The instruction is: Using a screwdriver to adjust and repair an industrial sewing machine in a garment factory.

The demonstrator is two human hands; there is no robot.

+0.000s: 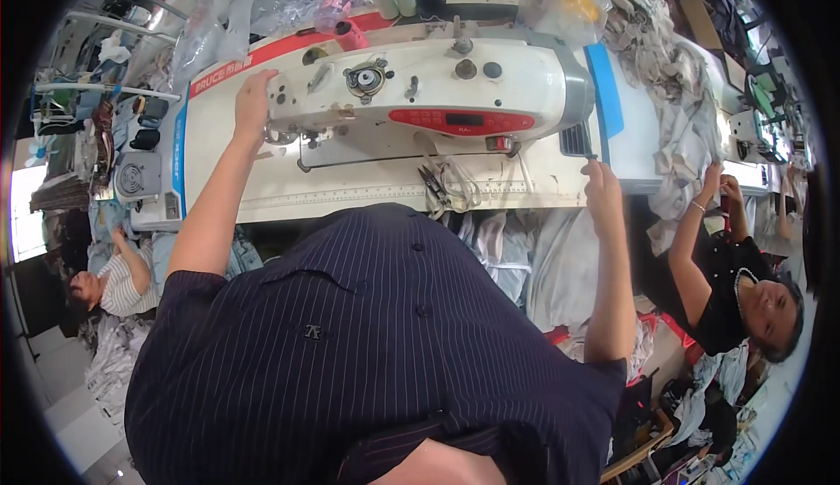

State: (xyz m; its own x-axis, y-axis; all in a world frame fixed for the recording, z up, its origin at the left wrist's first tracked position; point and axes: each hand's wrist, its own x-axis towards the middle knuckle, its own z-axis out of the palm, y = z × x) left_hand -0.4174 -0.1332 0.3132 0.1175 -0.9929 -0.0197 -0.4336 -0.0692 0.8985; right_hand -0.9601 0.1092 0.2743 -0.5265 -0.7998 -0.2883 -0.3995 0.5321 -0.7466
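Observation:
A white industrial sewing machine [332, 91] with a red control panel [459, 120] spans the table [210, 165]. My left hand [252, 108] grips the left end of the machine head, fingers bent against it. On the right, my right hand [602, 189] is raised at the table's right end with fingers curled; what lies in them is too small to make out. Scissors [433, 183] and loose pale strips [464, 183] lie below the machine's middle. Thread cones [383, 2], one pink [350, 34], stand behind the machine.
A co-worker [114, 279] in a striped top works at the left; another [726, 292] in black works at the right, hands on pale fabric [674, 117]. Plastic bags [219, 21] crowd the back. Pale cloth [551, 266] hangs beneath the table's front edge.

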